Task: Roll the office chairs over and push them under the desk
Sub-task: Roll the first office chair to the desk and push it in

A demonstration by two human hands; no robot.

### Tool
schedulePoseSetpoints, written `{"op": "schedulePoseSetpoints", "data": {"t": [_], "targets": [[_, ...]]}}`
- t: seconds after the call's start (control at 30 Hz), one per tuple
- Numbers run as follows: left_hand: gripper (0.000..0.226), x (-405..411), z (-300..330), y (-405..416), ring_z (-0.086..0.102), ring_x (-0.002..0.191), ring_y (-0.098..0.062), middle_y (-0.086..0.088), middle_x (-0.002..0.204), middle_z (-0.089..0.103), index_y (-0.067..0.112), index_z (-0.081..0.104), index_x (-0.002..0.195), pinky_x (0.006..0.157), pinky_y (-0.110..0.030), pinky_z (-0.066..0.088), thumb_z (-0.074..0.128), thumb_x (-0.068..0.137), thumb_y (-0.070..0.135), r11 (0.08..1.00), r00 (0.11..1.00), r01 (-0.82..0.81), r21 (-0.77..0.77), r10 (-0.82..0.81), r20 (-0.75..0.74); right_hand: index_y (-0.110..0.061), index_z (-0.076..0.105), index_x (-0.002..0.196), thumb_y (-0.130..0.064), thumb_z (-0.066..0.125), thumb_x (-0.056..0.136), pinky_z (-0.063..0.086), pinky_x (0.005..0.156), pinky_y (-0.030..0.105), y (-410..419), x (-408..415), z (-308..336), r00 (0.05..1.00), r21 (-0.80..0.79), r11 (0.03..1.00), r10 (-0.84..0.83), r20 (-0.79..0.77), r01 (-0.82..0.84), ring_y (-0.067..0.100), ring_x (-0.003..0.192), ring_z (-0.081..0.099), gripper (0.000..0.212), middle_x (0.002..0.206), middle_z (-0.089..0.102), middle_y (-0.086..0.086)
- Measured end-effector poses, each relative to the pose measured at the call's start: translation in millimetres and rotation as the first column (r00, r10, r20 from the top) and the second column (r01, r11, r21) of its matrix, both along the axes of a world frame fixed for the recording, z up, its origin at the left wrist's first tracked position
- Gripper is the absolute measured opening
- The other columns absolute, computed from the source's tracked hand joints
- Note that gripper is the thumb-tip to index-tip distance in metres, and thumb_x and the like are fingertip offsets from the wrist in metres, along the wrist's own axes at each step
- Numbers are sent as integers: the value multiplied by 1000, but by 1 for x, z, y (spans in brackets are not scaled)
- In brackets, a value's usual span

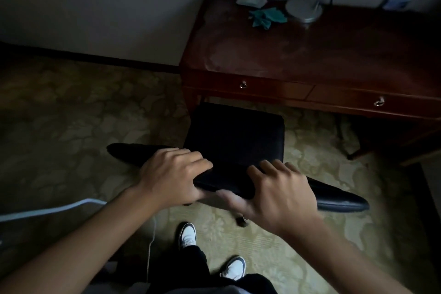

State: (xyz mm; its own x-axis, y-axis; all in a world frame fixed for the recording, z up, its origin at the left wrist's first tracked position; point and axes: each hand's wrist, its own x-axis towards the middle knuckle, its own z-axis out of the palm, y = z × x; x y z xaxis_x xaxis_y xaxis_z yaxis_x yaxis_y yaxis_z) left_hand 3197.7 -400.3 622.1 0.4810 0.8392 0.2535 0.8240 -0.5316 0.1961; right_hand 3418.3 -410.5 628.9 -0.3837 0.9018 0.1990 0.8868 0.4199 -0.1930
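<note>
A black office chair [235, 136] stands in front of the dark red wooden desk [310, 55], its seat's far edge just under the desk's left front corner. Both hands grip the top of the chair's backrest [226, 184], seen from above. My left hand [171, 174] holds it on the left, fingers over the front and thumb behind. Close beside it, my right hand [276, 188] holds it the same way. Black armrests stick out on both sides.
On the desk's back edge lie a teal cloth [267, 16] and a round lamp base [304, 9]. Two drawers with ring pulls face me. Patterned carpet surrounds the chair; a white cable [52, 210] crosses the floor at left. My shoes [188, 235] stand behind the chair.
</note>
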Motion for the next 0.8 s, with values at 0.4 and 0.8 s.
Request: {"op": "schedulePoseSetpoints", "data": {"t": [0.4,0.8], "targets": [[71,48,4,80,70,68,-18,5,74,71,24,78,85,51,-32,54,40,68,81,989,989,-147,-6,147,8,-18,67,68,-82,37,80,23,52,22,87,40,1,999,62,998,20,34,-23,17,50,58,72,58,60,-3],[64,83,-4,190,68,62,-21,5,74,70,26,76,80,52,-29,46,44,67,80,978,979,-205,23,206,-13,-20,62,64,-85,28,79,37,40,23,205,73,-5,999,142,989,33,35,-37,17,45,55,75,57,60,-3]]}}
